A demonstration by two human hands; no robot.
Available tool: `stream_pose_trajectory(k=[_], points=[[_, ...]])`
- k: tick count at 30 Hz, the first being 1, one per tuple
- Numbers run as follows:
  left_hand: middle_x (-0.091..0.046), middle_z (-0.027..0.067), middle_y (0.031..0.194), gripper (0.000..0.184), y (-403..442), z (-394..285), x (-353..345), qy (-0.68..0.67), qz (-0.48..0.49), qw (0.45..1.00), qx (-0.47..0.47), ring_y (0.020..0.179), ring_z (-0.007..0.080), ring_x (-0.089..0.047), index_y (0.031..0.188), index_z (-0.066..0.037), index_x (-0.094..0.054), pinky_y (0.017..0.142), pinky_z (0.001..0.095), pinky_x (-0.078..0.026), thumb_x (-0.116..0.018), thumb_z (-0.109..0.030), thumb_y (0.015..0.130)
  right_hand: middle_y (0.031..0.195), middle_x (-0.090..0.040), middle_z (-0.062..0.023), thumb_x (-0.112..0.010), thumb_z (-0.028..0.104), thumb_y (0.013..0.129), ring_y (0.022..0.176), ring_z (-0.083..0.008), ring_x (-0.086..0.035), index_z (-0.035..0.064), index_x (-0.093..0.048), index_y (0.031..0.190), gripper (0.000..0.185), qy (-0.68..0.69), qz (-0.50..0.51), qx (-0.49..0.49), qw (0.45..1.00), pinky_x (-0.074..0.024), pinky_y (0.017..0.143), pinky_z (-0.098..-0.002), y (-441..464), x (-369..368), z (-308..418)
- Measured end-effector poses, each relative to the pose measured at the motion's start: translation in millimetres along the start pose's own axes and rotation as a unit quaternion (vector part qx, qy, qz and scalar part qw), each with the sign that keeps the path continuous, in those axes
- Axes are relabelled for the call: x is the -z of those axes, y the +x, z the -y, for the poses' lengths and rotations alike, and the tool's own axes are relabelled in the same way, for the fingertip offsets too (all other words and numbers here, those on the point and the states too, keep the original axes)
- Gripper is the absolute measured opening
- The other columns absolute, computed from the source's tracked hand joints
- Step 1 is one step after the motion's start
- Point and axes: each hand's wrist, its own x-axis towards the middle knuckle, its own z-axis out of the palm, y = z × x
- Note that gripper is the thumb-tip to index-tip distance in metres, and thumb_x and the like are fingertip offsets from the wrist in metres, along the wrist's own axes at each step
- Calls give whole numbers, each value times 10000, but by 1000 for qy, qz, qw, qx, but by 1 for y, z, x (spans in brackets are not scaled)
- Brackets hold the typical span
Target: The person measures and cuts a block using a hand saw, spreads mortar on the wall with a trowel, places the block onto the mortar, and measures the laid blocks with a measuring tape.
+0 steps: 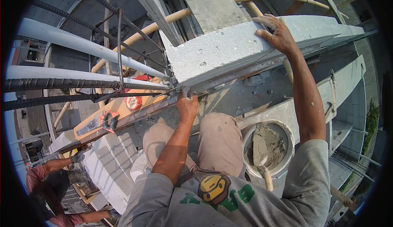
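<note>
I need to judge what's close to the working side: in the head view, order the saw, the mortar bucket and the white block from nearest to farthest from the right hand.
From the right hand:
1. White block: directly under it.
2. Mortar bucket: person's right.
3. Saw: far left.

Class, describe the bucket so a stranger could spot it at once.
Start at the person's right knee. Just to its right stands a pale-rimmed bucket holding grey mortar. Unlike the long ledge behind, it is round, with a wooden trowel handle over its rim.
</note>
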Motion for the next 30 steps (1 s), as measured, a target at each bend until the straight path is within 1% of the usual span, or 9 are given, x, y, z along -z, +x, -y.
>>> stream_pose_trajectory(k=[1,4,10,13,16,22,25,28,30], points=[[-662,212,1044,330,0,1,-2,-1,-4,1000,-1,974,383,-625,1075,-1,-625,837,407,-476,-623,-218,826,1322,-543,-147,-608,694,735,1359,-334,-347,175,-634,1226,715,-2,1,-5,1000,-273,1111,-529,0,1,2],[-646,240,1033,360,1,-1,-2,18,3,1000,2,958,407,-610,1073,18,-632,842,438,-476,-667,-192,784,1319,-549,-141,-613,688,737,1358,-332,-349,178,-635,1226,707,2,13,-3,1000,-269,1114,-525,0,5,6],[-640,253,1013,384,-2,-4,-10,53,-51,996,-45,947,427,-599,1084,26,-628,842,462,-469,-651,-221,790,1309,-558,-133,-646,638,752,1352,-319,-362,180,-637,1225,659,-5,-1,-15,1000,-276,1113,-521,-2,3,6],[-637,255,985,393,-4,-18,-3,58,-18,998,-17,930,435,-589,1096,31,-620,840,476,-462,-642,-215,791,1311,-557,-131,-658,610,760,1349,-316,-367,175,-636,1225,637,19,-2,-3,1000,-282,1112,-514,-2,2,4],[-636,250,969,377,-2,-12,-8,77,-24,997,-8,928,439,-578,1092,24,-619,839,487,-455,-635,-199,789,1308,-560,-132,-653,596,776,1347,-316,-370,164,-638,1223,621,-19,3,-2,1000,-287,1111,-506,-1,5,9],[-637,242,977,321,1,-24,-6,97,-16,994,-40,952,439,-571,1050,8,-624,852,484,-449,-634,-162,778,1303,-571,-112,-649,570,793,1349,-303,-372,191,-639,1225,575,-33,-6,5,999,-285,1114,-494,-1,2,6],[-637,243,978,309,6,-18,-5,64,9,997,-33,946,440,-574,1037,10,-629,853,482,-448,-639,-149,772,1305,-574,-87,-646,555,800,1347,-290,-376,209,-638,1226,549,-36,-10,17,999,-281,1117,-481,-1,1,2],[-643,274,954,287,5,-20,-4,43,-8,997,-57,906,451,-598,991,56,-638,793,446,-464,-630,-157,799,1299,-581,-75,-639,532,813,1346,-283,-380,212,-646,1216,514,-44,-27,18,998,-283,1117,-469,-2,-2,2],[-645,277,959,296,5,-18,-5,77,-8,996,-49,917,446,-603,990,67,-639,805,439,-466,-634,-161,800,1295,-585,-73,-640,523,813,1344,-278,-383,221,-646,1214,502,-34,-30,16,999,-264,1123,-480,-3,-3,2]])
